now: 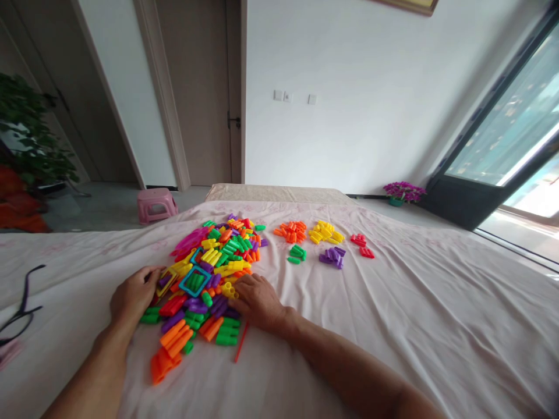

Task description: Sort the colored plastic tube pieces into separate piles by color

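Cloth (349, 326) beneath; fingers (242, 286) touch mixed blocks (233, 247).

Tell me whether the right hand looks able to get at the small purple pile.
Probably yes: the small purple pile lies ahead and to the right of the right hand, with only creased cloth between them.

The left hand (134, 294) curls; the right hand (257, 299) reaches palm-down.

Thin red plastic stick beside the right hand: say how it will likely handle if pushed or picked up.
The thin red plastic stick looks stiff, as it lies straight on the creased pale pink cloth. Being so slender, it is probably light. It may swivel or roll, though its cross-section is too small to tell.
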Tool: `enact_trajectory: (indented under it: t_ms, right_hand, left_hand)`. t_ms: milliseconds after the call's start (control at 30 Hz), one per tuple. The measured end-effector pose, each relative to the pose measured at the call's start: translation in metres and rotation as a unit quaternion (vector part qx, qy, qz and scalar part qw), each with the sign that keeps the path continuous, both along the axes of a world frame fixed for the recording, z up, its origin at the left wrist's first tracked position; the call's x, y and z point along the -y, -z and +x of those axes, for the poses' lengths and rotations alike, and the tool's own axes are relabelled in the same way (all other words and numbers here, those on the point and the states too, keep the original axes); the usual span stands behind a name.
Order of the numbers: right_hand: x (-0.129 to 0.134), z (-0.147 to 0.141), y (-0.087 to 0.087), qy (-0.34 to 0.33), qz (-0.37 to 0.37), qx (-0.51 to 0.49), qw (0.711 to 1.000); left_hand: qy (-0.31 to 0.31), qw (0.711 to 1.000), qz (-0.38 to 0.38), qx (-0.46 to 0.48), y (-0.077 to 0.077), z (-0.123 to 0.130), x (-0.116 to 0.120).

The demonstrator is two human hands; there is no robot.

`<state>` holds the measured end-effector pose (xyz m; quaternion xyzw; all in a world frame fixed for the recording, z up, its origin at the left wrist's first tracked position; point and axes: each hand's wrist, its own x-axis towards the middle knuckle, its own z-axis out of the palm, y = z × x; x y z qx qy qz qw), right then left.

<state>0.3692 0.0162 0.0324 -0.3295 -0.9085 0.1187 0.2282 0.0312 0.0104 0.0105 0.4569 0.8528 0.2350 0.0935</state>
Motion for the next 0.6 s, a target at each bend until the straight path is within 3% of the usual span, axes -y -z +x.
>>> enact_trajectory:
  t_ms: [133,300,433,500,600]
  right_hand:
    - [-0.007,0.012,0.004,0.001,-0.057,-0.102,0.993]
    - [-0.034,0.037,-0.001,0.105,-0.114,-0.219,0.963]
    - [-0.065,0.078,-0.015,0.218,-0.050,-0.140,0.965]
    - [-0.077,0.103,-0.025,0.264,-0.055,-0.062,0.961]
    - [-0.089,0.141,-0.039,0.351,-0.084,0.018,0.932]
  left_hand:
    - [-0.017,1.000,-0.020,0.008,-0.007,0.005,0.002]
    - [-0.007,0.999,-0.038,0.008,-0.009,0.003,0.002]
    - [-0.009,0.999,-0.042,-0.004,-0.007,0.000,0.001]
    - [-0.010,0.999,-0.042,-0.005,-0.006,0.000,0.000]
    - [-0.012,0.999,-0.047,-0.002,-0.005,-0.001,0.000]
